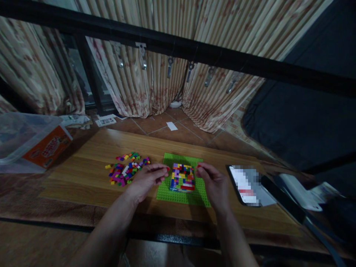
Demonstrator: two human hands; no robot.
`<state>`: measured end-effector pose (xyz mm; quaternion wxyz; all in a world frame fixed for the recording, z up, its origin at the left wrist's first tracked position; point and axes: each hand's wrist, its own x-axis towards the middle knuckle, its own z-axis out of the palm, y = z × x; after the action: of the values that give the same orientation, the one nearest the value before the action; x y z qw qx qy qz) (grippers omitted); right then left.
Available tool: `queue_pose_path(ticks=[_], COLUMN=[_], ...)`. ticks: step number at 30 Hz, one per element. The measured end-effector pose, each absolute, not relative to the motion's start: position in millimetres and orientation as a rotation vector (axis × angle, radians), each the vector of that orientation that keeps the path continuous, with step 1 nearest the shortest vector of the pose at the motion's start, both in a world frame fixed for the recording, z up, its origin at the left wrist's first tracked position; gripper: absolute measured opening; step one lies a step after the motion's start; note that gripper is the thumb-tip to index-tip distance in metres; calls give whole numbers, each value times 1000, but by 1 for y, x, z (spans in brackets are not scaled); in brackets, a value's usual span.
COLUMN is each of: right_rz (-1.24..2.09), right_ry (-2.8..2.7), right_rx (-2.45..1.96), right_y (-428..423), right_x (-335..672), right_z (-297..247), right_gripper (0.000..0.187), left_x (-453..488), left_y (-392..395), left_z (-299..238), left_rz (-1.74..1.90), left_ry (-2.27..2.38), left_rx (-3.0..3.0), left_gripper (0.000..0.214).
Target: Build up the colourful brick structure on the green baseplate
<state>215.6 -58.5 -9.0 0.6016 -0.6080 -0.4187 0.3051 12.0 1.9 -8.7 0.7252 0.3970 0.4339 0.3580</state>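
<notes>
A block of many-coloured toy bricks stands on a green studded baseplate in the middle of the wooden board. At its left side, my left hand pinches a small red brick between thumb and forefinger. Opposite, my right hand is closed on another small red brick, mostly covered by the fingertips. Both hands hover just off the block's upper corners, apart from it. Left of my left hand lies a loose pile of mixed coloured bricks.
A phone with a lit, blurred screen lies on the right of the wooden board. To the left stands a clear plastic box with an orange label. A dark strap crosses the board's right end. Curtains hang behind.
</notes>
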Motion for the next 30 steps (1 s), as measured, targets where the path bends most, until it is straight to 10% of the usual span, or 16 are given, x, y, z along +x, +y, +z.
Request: queue_pose_path(ticks=[30], right_rz=[899], right_ry=[-968], right_rx=[-1488], right_y=[-49], right_x=[231], right_z=[-30], right_gripper=[19], left_x=[15], left_y=[1], left_z=[-6], left_rz=[816], left_ry=[1039], left_rx=[966], left_gripper=[30])
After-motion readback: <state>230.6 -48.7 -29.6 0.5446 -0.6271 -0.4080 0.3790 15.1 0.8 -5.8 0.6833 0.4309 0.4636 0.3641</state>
